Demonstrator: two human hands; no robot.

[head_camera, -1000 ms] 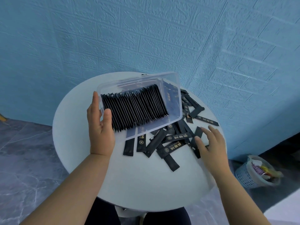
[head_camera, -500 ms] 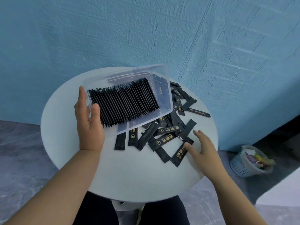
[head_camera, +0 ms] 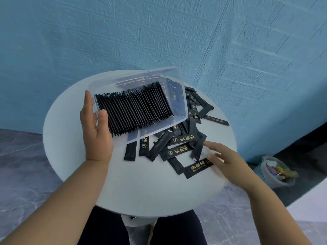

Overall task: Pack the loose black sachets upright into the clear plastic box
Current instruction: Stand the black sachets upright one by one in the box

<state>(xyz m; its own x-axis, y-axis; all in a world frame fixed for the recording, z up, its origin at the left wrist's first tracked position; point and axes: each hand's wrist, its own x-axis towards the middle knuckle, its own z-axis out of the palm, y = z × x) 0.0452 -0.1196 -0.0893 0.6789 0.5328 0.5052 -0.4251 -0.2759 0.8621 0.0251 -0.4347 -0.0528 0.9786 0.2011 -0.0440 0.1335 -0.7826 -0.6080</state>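
Note:
A clear plastic box [head_camera: 178,91] is tilted toward me over the round white table [head_camera: 85,167]. My left hand [head_camera: 96,131] grips its left end, thumb on the near wall. Inside it stands a tight row of black sachets [head_camera: 134,108]. Several loose black sachets [head_camera: 178,151] with gold print lie in a heap under and to the right of the box. My right hand [head_camera: 224,161] lies flat with its fingers straight, fingertips touching the end of one loose sachet [head_camera: 196,167] at the heap's near right.
A blue embossed wall [head_camera: 194,36] rises right behind the table. A small basket [head_camera: 272,175] with wrappers stands on the grey floor at the right. The near part of the tabletop holds nothing but my arms.
My right hand drew back toward me and slid one sachet out of the heap to the near right. The left hand keeps its grip on the tilted box.

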